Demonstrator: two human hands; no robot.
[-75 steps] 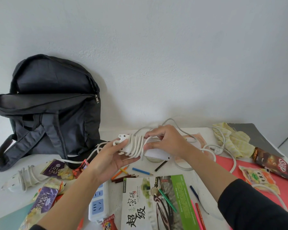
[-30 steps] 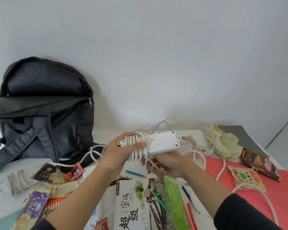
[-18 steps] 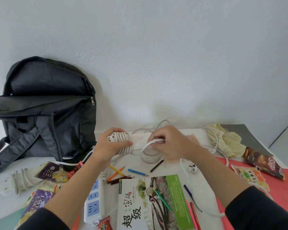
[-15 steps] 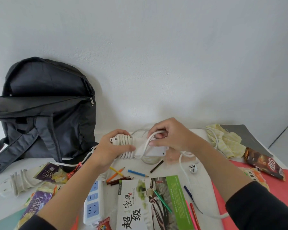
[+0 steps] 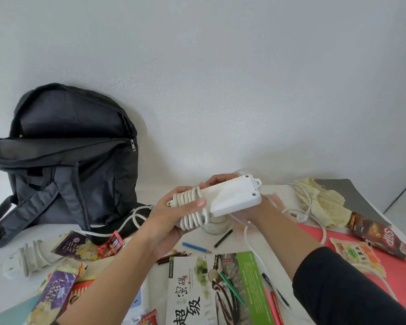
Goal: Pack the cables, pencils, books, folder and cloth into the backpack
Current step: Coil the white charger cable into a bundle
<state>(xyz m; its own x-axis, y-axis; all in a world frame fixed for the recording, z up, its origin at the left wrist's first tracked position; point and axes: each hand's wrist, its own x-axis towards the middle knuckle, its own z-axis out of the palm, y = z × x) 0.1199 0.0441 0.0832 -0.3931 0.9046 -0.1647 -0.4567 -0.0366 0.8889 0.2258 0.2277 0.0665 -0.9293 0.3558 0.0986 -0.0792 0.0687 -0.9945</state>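
- left hand (image 5: pixel 174 214) gripping the wound end of the white plastic power strip (image 5: pixel 234 198) — thumb lying across the coils of white cord (image 5: pixel 190 208), fingers curling underneath
- right hand (image 5: pixel 249 209) cupping the strip's bare end from below; fingertips (image 5: pixel 218 178) hooking over the far edge, rest hiding behind the strip
- strip hanging in the air over the middle of the white table (image 5: pixel 197 238), tilting up to the right
- loose tail of the cord trailing right across the table to a white plug (image 5: pixel 299 216)
- black fabric backpack (image 5: pixel 68 160) leaning on the wall at left, top gaping open, well apart from the strip
- yellow checked cloth (image 5: pixel 321 202) lying on a grey folder (image 5: pixel 356 195), far right
- green-striped book (image 5: pixel 220 289) sitting at the near edge, green pencil (image 5: pixel 230 288) resting on it; blue pencil (image 5: pixel 196 247) lying just beyond
- second cord-wrapped white strip (image 5: pixel 26 256) lying at left beside a purple snack packet (image 5: pixel 70 245)
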